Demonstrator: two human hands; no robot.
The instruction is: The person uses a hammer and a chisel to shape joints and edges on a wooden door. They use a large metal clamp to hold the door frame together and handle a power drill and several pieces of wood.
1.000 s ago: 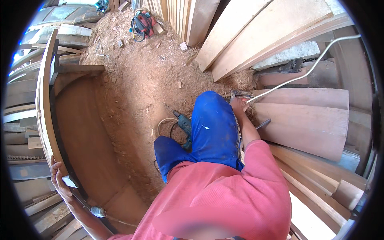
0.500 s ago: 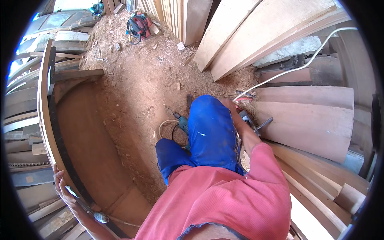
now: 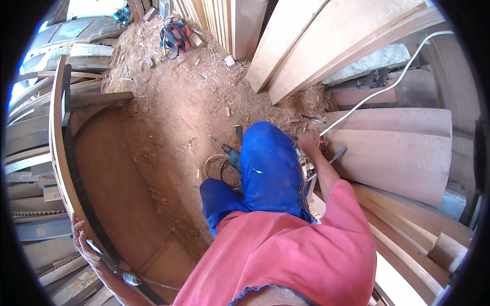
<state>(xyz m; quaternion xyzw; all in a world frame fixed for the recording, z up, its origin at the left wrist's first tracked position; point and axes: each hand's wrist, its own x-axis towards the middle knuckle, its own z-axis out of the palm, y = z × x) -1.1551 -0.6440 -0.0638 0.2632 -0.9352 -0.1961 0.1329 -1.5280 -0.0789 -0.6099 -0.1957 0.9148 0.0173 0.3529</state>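
Observation:
At the left, my left hand (image 3: 83, 240) curls its fingers on the outer edge of a long curved wooden strip (image 3: 60, 163), part of a brown panel (image 3: 115, 173). A shiny rounded object (image 3: 131, 278) lies by that wrist. My right hand (image 3: 308, 143) is closed beside my right knee; what its fingers hold, if anything, I cannot make out. A red item (image 3: 322, 144) shows just past it, by the end of a white cable (image 3: 380, 93). A metal bar (image 3: 338, 154) sticks out beyond my forearm. Left of my knee lies a teal power drill (image 3: 233, 157).
Leaning planks (image 3: 306, 51) stand ahead at the right, and wide boards (image 3: 388, 153) lie beyond my right arm. Stacked timber (image 3: 35, 204) fills the left side. A red tool with a coiled cord (image 3: 176, 38) rests on the shavings-covered floor (image 3: 173, 102). A slim dark tool (image 3: 313, 119) lies past my right hand.
My right hand has moved right, out from behind the knee, and shows more fully. A blue-grey tool body beside it no longer shows. My left hand stays on the wooden strip.

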